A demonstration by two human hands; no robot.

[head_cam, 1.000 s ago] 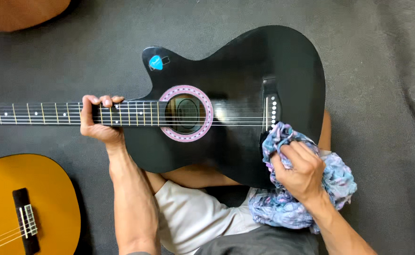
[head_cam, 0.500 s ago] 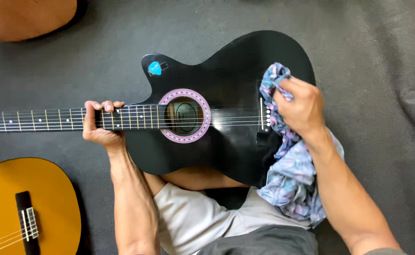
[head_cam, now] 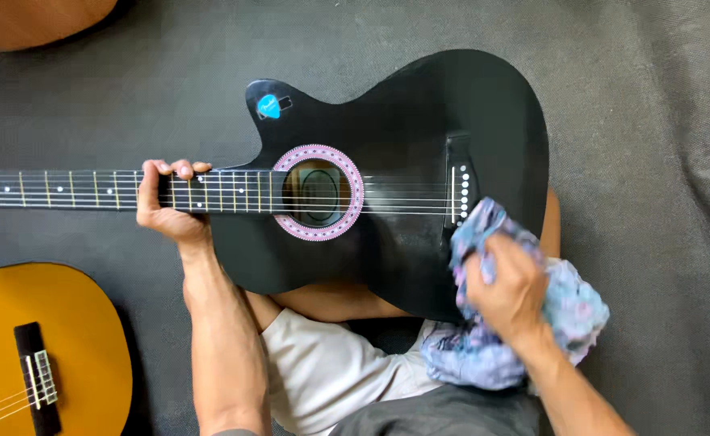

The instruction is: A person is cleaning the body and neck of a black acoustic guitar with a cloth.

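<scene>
A black acoustic guitar (head_cam: 419,129) lies flat across my lap, strings up, with a pink-ringed sound hole (head_cam: 319,192) and a blue pick (head_cam: 268,106) tucked on its upper shoulder. My left hand (head_cam: 165,211) wraps around the neck (head_cam: 72,190) just beside the body. My right hand (head_cam: 510,287) grips a bunched blue and purple patterned cloth (head_cam: 524,323) and presses it on the guitar's lower edge, right below the bridge (head_cam: 458,190).
An orange acoustic guitar (head_cam: 40,355) lies at the lower left on the dark grey mat (head_cam: 645,121). A brown rounded guitar body (head_cam: 32,20) shows at the top left corner. My bent leg and light shorts (head_cam: 330,363) are under the black guitar.
My right hand moved the cloth up over the guitar top near the bridge, then back down to the lower edge. My left hand stayed on the neck.
</scene>
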